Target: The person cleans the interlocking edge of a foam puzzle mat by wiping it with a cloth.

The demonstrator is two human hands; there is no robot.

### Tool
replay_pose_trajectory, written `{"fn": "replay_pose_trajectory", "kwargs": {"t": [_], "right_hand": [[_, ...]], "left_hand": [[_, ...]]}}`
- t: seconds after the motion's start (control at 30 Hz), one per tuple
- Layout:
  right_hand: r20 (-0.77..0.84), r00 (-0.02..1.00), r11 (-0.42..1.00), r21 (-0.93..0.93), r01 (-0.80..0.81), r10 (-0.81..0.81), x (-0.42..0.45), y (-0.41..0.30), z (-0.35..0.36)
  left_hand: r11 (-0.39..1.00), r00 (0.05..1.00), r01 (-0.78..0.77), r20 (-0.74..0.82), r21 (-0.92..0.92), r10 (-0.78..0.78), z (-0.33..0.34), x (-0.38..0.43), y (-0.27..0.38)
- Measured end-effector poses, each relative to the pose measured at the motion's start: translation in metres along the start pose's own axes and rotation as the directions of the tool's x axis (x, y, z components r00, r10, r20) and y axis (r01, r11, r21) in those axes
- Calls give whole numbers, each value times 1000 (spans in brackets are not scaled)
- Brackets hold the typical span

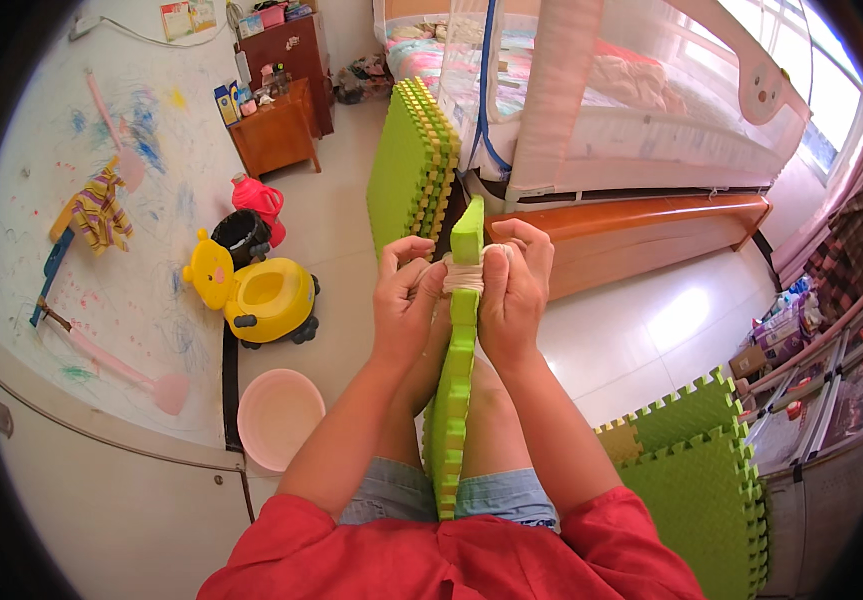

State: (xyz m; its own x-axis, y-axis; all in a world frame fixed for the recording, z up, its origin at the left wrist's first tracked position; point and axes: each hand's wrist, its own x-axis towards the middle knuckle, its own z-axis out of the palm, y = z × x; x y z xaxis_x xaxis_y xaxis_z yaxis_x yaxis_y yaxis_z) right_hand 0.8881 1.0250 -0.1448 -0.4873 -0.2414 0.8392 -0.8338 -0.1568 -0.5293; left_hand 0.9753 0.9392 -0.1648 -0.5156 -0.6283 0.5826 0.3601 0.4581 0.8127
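Note:
A green interlocking foam mat [455, 390] stands on edge between my legs, its toothed edge facing up. Several turns of white cord [463, 279] are wound around it near the far end. My left hand [403, 300] pinches the cord at the mat's left side, thumb against the windings. On the right side, my right hand [514, 300] grips the cord too, its thumb upright and fingers curled. How the cord runs inside my fingers is hidden.
Beyond my hands a stack of foam mats [410, 165] leans by the bed rail [611, 150]. More mats [694, 495] lie at right. A wooden board [641, 232] runs along the bed. At left are a yellow potty seat [270, 296], a pink basin [281, 420] and a red thermos [255, 199].

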Motion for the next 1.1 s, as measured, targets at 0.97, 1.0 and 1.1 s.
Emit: {"fn": "replay_pose_trajectory", "kwargs": {"t": [0.97, 1.0, 1.1], "right_hand": [[55, 989, 990, -43, -136, 138, -14, -18, -7], [39, 991, 992, -14, -124, 124, -10, -23, -10], [23, 996, 996, 18, -91, 90, -8, -22, -8]], "left_hand": [[998, 998, 23, 63, -61, -19, -5, -12, 10], [986, 991, 126, 60, -111, -120, -1, -16, 9], [993, 993, 113, 48, -43, -110, -3, -15, 7]]}}
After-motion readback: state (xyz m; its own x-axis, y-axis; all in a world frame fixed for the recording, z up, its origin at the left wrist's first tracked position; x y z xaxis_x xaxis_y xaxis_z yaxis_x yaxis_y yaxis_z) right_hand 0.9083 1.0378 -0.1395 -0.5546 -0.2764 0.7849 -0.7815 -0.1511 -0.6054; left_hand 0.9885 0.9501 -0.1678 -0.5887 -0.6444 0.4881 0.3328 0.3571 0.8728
